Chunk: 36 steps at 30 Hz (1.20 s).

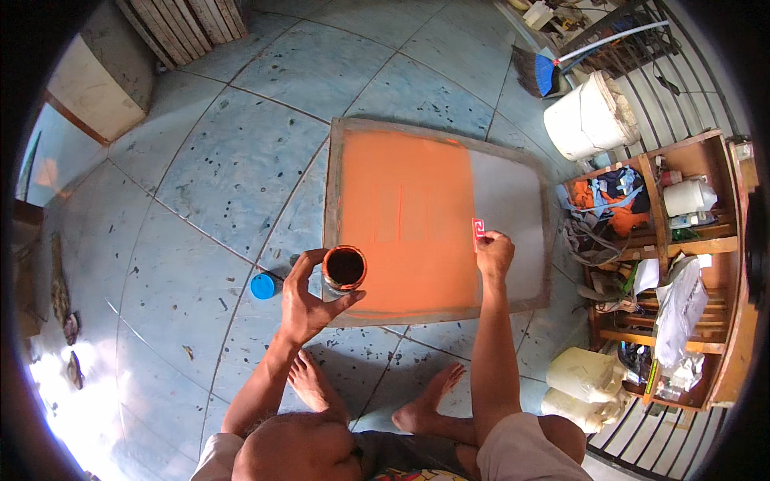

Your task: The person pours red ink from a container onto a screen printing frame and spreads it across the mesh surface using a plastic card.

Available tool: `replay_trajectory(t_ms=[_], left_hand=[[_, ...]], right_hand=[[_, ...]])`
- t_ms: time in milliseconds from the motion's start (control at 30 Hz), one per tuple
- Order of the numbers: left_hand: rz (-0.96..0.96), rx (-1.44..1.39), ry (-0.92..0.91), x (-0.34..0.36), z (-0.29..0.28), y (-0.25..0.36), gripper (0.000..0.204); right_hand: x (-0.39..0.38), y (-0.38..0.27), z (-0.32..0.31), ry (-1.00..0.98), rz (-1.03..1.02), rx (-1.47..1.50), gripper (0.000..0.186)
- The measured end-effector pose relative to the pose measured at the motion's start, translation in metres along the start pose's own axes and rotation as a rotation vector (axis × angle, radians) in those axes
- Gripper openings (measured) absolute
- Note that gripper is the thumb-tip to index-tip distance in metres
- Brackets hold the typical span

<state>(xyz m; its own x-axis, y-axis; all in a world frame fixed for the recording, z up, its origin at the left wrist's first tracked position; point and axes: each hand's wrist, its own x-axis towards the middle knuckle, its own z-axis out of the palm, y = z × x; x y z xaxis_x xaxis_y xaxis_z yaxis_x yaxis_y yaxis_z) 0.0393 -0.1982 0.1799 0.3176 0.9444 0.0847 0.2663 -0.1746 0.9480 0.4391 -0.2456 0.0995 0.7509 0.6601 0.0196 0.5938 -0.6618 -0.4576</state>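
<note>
My left hand [305, 303] is closed round an open jar [345, 268] with an orange-smeared rim and a dark inside. The jar is held over the near left corner of a wood-framed screen [409, 192] lying on the floor. An orange coat covers the screen's left and middle, with a few streaks in it; the right part is pale grey. Between the fingertips of my right hand [496, 255] is a small red and white card [479, 229], near the edge of the orange coat. Left of the jar, a blue lid [262, 286] rests on the floor.
The blue tiled floor [192, 160] is spotted with dark specks. To the right stand a white bucket [592, 116], a blue broom [545, 76], a wooden shelf [698, 321] with rags and bags, and a pale plastic jug [584, 373]. My bare feet are at the screen's near side.
</note>
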Motion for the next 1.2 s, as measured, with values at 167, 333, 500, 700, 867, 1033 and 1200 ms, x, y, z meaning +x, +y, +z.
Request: replay_trajectory(t_ms=[167, 333, 500, 700, 867, 1033, 1200], left_hand=[[-0.001, 0.021, -0.013, -0.002, 0.001, -0.007, 0.063], [-0.002, 0.012, -0.030, -0.002, 0.004, -0.005, 0.065], [-0.011, 0.002, -0.059, -0.009, 0.006, -0.010, 0.065], [-0.016, 0.041, -0.046, -0.013, -0.001, -0.013, 0.065], [-0.059, 0.022, -0.019, -0.005, -0.003, -0.014, 0.066], [-0.097, 0.053, 0.026, -0.003, -0.013, -0.013, 0.066], [-0.073, 0.067, 0.072, 0.000, -0.020, -0.008, 0.066]], right_hand=[[0.008, 0.007, 0.007, 0.025, 0.069, -0.110, 0.013], [0.010, 0.010, 0.004, 0.100, 0.095, -0.214, 0.015], [0.002, 0.013, 0.004, -0.039, 0.135, -0.225, 0.013], [-0.014, 0.006, 0.034, -0.014, -0.054, -0.362, 0.014], [-0.038, 0.003, 0.102, 0.104, -0.035, 0.226, 0.021], [-0.110, -0.106, 0.136, -0.129, -0.250, -0.085, 0.024], [-0.154, -0.182, 0.124, -0.201, -0.329, -0.082, 0.014]])
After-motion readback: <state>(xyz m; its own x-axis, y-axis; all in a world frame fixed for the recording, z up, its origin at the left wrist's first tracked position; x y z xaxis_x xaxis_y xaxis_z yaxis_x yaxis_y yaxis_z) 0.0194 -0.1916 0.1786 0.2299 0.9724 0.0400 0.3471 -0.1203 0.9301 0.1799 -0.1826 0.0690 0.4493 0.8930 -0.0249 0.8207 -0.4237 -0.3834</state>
